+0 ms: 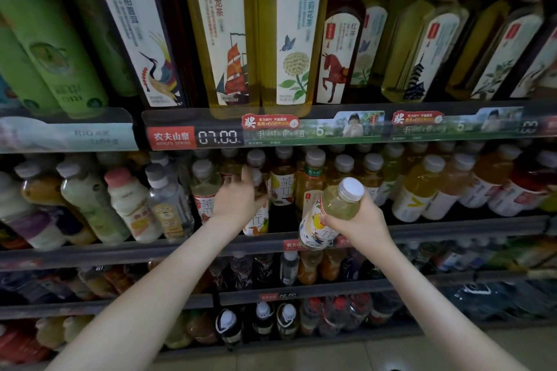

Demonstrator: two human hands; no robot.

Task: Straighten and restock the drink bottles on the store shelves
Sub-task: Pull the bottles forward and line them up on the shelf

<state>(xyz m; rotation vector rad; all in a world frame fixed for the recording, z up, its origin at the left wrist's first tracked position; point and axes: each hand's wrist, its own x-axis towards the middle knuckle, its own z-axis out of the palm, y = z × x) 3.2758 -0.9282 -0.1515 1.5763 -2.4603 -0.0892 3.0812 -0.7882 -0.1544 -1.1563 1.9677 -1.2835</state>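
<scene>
both forearms (168, 274) bare to frame edge; left hand (238, 199), right hand (358, 221) bare; nails seemingly short.

Price strip fittings and floor
A red brand tag (171, 137) sits just left of a "07.00" price display (219, 138); a red promo sticker (270, 122) is near; pale floor tiles (391, 352) below.

The left hand (238, 199) covers most of a shelf bottle (257, 224), and its fingertips blur, so any grip is unclear. The right hand (361, 226) hides part of the held bottle (337, 205). The picture's upper edge cuts the caps off the top bottles (223, 24). The low bottles (287, 321) sit dim and blurred, labels unreadable.
</scene>
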